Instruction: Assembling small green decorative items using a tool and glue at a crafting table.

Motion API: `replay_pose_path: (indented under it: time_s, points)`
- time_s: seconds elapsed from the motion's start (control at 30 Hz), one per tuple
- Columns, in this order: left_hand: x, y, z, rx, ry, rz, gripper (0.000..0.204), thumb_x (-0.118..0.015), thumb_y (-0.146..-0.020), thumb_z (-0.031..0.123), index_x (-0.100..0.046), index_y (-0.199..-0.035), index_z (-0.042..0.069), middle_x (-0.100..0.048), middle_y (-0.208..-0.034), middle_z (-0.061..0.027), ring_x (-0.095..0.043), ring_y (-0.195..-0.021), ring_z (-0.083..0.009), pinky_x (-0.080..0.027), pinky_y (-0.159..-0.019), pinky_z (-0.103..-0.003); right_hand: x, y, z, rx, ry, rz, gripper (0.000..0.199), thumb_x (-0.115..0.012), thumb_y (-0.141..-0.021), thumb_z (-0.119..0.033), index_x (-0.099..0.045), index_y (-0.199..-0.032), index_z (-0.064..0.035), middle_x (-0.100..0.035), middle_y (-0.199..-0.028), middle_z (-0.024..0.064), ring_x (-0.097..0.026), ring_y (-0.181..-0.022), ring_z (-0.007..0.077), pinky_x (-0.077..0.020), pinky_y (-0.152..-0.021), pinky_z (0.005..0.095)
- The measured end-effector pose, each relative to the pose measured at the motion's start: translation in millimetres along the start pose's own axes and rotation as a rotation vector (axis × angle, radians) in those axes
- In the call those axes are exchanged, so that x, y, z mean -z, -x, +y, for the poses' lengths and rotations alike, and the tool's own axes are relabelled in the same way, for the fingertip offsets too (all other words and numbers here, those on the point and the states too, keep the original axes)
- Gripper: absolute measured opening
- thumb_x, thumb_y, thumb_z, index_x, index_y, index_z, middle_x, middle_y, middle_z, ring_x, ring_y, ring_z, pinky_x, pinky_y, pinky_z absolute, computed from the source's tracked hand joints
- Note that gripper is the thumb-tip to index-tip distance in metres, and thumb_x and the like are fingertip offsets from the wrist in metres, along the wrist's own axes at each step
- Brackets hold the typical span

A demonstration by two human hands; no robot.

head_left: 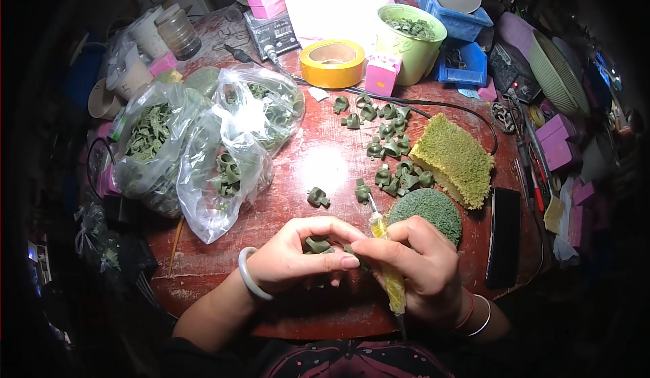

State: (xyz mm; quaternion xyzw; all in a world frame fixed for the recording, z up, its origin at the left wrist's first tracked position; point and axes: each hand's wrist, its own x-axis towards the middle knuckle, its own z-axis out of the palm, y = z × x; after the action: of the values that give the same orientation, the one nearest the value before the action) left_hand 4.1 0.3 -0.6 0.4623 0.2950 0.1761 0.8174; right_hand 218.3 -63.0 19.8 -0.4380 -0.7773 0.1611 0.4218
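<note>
My left hand (288, 256) is closed around a small dark green ring-shaped piece (317, 245), partly hidden by the fingers. Gripped in my right hand (430, 266) is a pen-like tool (395, 288) with a yellow-wrapped handle; its thin metal tip points away from me and a dark lead leaves its near end. The right thumb and forefinger meet the left fingertips, where a bit of green shows. Beyond the hands, several similar green ring pieces (391, 149) are scattered on the red table (223, 269). One loose green piece (317, 198) lies left of them.
Clear plastic bags (203, 144) of green pieces stand at left. On the right are a yellow-green sponge (455, 161), a round green pad (428, 214) and a black phone (504, 237). Farther back sit yellow tape (332, 73), a green pot (413, 56), and a control box (271, 34).
</note>
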Motion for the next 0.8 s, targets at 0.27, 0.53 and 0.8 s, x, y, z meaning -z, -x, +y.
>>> replay_pose_path:
  time_s: [0.27, 0.53, 0.8]
  points:
    - [3, 0, -4, -0.043, 0.027, -0.002, 0.029, -0.07, -0.09, 0.011, -0.063, -0.117, 0.003, -0.068, -0.089, -0.0022, -0.062, -0.07, -0.0069, -0.047, -0.059, -0.02, -3, -1, 0, -0.027, 0.039, 0.058, 0.03, -0.077, -0.074, 0.0, -0.072, -0.102, -0.0064, -0.057, -0.079, 0.0051, -0.057, -0.066, 0.0185, -0.0456, -0.058, 0.0291]
    - [-2, 1, 4, -0.035, 0.09, 0.052, 0.029, -0.069, -0.09, 0.009, -0.06, -0.117, 0.002, -0.067, -0.094, -0.0037, -0.062, -0.072, -0.0075, -0.048, -0.063, -0.02, 3, -7, -1, -0.012, -0.05, 0.069, 0.031, -0.072, -0.086, -0.019, -0.068, -0.11, -0.0011, -0.064, -0.082, 0.009, -0.061, -0.07, 0.02, -0.0484, -0.061, 0.0302]
    - [-3, -4, 5, -0.069, 0.118, 0.145, 0.029, -0.066, -0.089, 0.008, -0.057, -0.116, 0.002, -0.066, -0.103, -0.0114, -0.057, -0.064, -0.0095, -0.039, -0.048, -0.017, 10, -5, -1, 0.004, -0.129, 0.025, 0.036, -0.062, -0.095, -0.034, -0.07, -0.108, -0.0013, -0.061, -0.073, 0.005, -0.057, -0.066, 0.0189, -0.0451, -0.062, 0.0312]
